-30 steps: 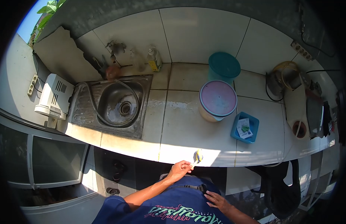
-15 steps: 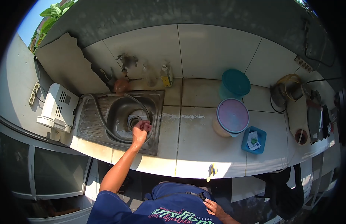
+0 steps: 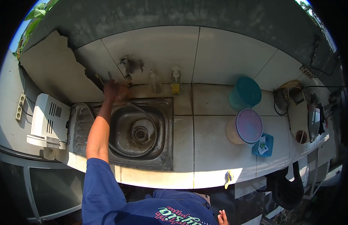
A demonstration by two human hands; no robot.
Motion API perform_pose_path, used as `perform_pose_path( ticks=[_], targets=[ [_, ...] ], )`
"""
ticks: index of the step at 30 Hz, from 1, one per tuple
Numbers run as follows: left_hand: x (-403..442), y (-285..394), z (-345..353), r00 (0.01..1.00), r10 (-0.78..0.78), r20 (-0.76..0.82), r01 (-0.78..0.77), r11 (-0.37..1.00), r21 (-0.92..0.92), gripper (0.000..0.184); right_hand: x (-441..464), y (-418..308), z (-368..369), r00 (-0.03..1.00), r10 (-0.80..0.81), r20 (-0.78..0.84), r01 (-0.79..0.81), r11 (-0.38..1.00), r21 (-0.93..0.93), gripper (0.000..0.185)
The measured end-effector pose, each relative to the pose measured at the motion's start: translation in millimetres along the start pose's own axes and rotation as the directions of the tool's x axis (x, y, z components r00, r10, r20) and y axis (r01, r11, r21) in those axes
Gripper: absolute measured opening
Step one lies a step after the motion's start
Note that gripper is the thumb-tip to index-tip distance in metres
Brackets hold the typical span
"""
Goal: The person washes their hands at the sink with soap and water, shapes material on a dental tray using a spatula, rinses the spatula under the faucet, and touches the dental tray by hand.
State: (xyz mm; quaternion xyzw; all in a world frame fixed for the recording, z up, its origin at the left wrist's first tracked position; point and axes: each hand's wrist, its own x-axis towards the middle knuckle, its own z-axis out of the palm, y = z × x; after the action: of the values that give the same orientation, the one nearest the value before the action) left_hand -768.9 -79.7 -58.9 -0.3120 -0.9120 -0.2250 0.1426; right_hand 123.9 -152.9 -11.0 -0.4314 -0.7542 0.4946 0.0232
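Note:
My left hand [image 3: 111, 90] reaches over the left side of the steel sink [image 3: 167, 142] to the back corner, in shade. It is at an orange-brown container [image 3: 124, 93] with thin upright handles [image 3: 109, 75] beside it; whether the fingers hold one I cannot make out. In the basin, a grey hose [image 3: 154, 129] curves around the drain [image 3: 140, 134]. Above the container, a tap [image 3: 128, 77] juts from the wall. Partly in view at the bottom edge, my right hand [image 3: 222, 217] has its fingers stretched out and nothing in them.
A clear bottle [image 3: 154, 82] and a pump bottle with yellow label [image 3: 176, 81] stand behind the sink. To the right are two lidded tubs [image 3: 249, 125] [image 3: 246, 92], a blue basket [image 3: 269, 146] and a yellow item [image 3: 228, 179] at the counter edge. A white appliance [image 3: 50, 120] stands left.
My left hand has left the sink basin and moved up and left to the container at the back. My right hand has come away from the shirt front. The view has shifted slightly.

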Motion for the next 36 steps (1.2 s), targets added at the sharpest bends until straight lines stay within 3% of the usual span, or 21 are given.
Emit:
perform_pose_path(
  ticks=[1, 2, 3, 6, 8, 10, 12, 14, 15, 19, 21, 22, 24, 25, 27, 28, 30, 31, 33, 34, 36],
  targets=[
    [7, -13, 9, 1.0, 0.008, 0.011, -0.008, 1.0, -0.01, 0.037, -14, 15, -5, 0.955, -0.298, -0.017, 0.283, 0.923, -0.261, 0.058],
    [13, -25, 19, 0.999, 0.048, 0.014, -0.049, 0.984, 0.168, 0.04, -21, -2, -13, 0.995, -0.097, 0.005, 0.094, 0.946, -0.311, 0.067],
    [18, -30, 26, 0.996, 0.088, 0.023, -0.091, 0.936, 0.341, 0.043, -20, -36, -19, 0.975, 0.222, -0.012, -0.212, 0.911, -0.353, 0.07],
    [22, -37, 33, 0.989, 0.145, -0.028, -0.125, 0.922, 0.365, 0.045, -42, 5, -9, 0.975, 0.101, -0.199, -0.165, 0.927, -0.337, 0.074],
    [13, -22, 17, 0.986, 0.146, -0.077, -0.124, 0.964, 0.234, 0.044, -63, 48, 4, 0.92, 0.258, -0.296, -0.35, 0.88, -0.322, 0.071],
    [-3, 3, -11, 0.982, 0.131, -0.133, -0.117, 0.987, 0.108, 0.044, -71, 72, 16, 0.886, 0.3, -0.353, -0.408, 0.866, -0.288, 0.066],
    [-17, 28, -36, 0.905, 0.091, -0.417, -0.114, 0.993, -0.03, 0.043, -59, 64, 18, 0.851, 0.337, -0.403, -0.457, 0.854, -0.25, 0.062],
    [-20, 26, -49, 0.917, 0.196, -0.347, -0.193, 0.98, 0.041, 0.045, -33, 33, 17, 0.785, 0.469, -0.406, -0.544, 0.835, -0.087, 0.053],
    [-23, 23, -52, 0.919, 0.29, -0.265, -0.272, 0.957, 0.103, 0.046, -25, 30, 19, 0.787, 0.468, -0.402, -0.543, 0.835, -0.091, 0.053],
    [-4, 19, -33, 0.954, 0.231, -0.192, -0.22, 0.973, 0.075, 0.046, 15, 37, 20, 0.9, 0.298, -0.319, -0.386, 0.884, -0.264, 0.042],
    [12, 12, -14, 0.998, -0.049, -0.037, 0.053, 0.991, 0.12, 0.048, 27, 38, 13, 0.93, 0.288, -0.227, -0.353, 0.872, -0.34, 0.038],
    [14, 11, -10, 0.998, -0.05, -0.039, 0.054, 0.992, 0.112, 0.048, 31, 35, 10, 0.929, 0.286, -0.234, -0.355, 0.87, -0.342, 0.038],
    [16, 13, -10, 0.998, -0.069, 0.004, 0.067, 0.984, 0.163, 0.047, 38, 25, 4, 0.914, 0.301, -0.272, -0.342, 0.933, -0.115, 0.039],
    [17, 11, -14, 0.998, -0.065, 0.004, 0.064, 0.985, 0.158, 0.047, 38, 21, 4, 0.912, 0.302, -0.278, -0.344, 0.932, -0.114, 0.039],
    [13, 4, -21, 0.997, 0.063, -0.039, -0.06, 0.995, 0.081, 0.045, 36, 14, 2, 0.884, 0.262, -0.388, -0.323, 0.941, -0.1, 0.027],
    [8, 5, -26, 0.997, 0.066, -0.038, -0.063, 0.995, 0.077, 0.045, 34, 9, -2, 0.881, 0.264, -0.392, -0.326, 0.94, -0.099, 0.027],
    [-6, 19, -59, 0.962, 0.081, -0.26, -0.084, 0.996, -0.002, 0.039, 32, -2, -11, 0.889, 0.331, -0.316, -0.405, 0.891, -0.205, 0.036],
    [-14, 28, -79, 0.961, 0.083, -0.263, -0.085, 0.996, 0.002, 0.039, 33, -8, -13, 0.891, 0.329, -0.314, -0.401, 0.893, -0.203, 0.036],
    [-38, 50, -121, 0.927, -0.036, -0.374, -0.104, 0.932, -0.347, 0.031, 41, -20, -15, 0.901, 0.267, -0.342, -0.338, 0.926, -0.167, 0.036],
    [-50, 60, -140, 0.926, -0.037, -0.376, -0.101, 0.935, -0.339, 0.031, 53, -21, -13, 0.905, 0.264, -0.334, -0.333, 0.928, -0.168, 0.036],
    [-79, 76, -171, 0.908, -0.133, -0.398, -0.123, 0.823, -0.555, 0.025, 81, -32, -8, 0.904, 0.054, -0.425, -0.102, 0.99, -0.092, 0.018]
  ],
)
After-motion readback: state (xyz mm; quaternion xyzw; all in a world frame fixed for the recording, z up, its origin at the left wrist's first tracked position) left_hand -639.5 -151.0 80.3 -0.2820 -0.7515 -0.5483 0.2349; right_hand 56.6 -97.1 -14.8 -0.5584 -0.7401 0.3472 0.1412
